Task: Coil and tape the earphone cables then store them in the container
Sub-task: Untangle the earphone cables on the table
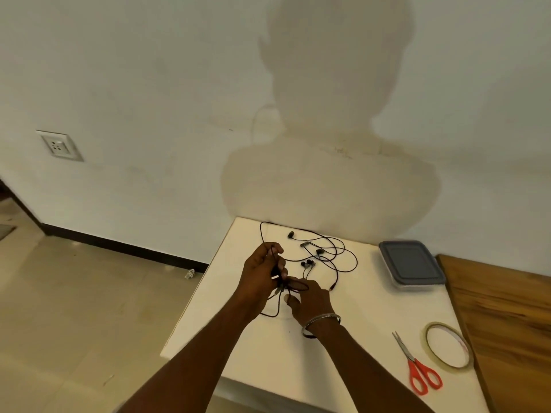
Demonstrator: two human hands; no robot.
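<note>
— What's closest to you?

— Scissors (417, 368), red-handled, blades shut, lying on the white table (268, 347) at its near right side; just right of them, also on the table, sits the roll of clear tape (448, 345), flat on its side; whatever is printed inside the roll is too blurred for me to read.

— And your hands?

— Both are over the table, left of the scissors and farther from me; my left hand (262, 272) is curled closed around loops of the black earphone cable (343, 257); my right hand (310, 299), with a metal bangle (320, 323) at the wrist, has its fingers pinched on the same bundle just below the left; a loop of cable hangs from them down to the tabletop.

— Where's the rest of the cable?

— Spread loose on the table beyond my hands, towards the wall, earbuds and plug among the tangle.

— The container?

— Far beyond the scissors, near the wall at the table's right edge; the container (411, 265) is clear with a grey lid on, no label that I can make out.
</note>
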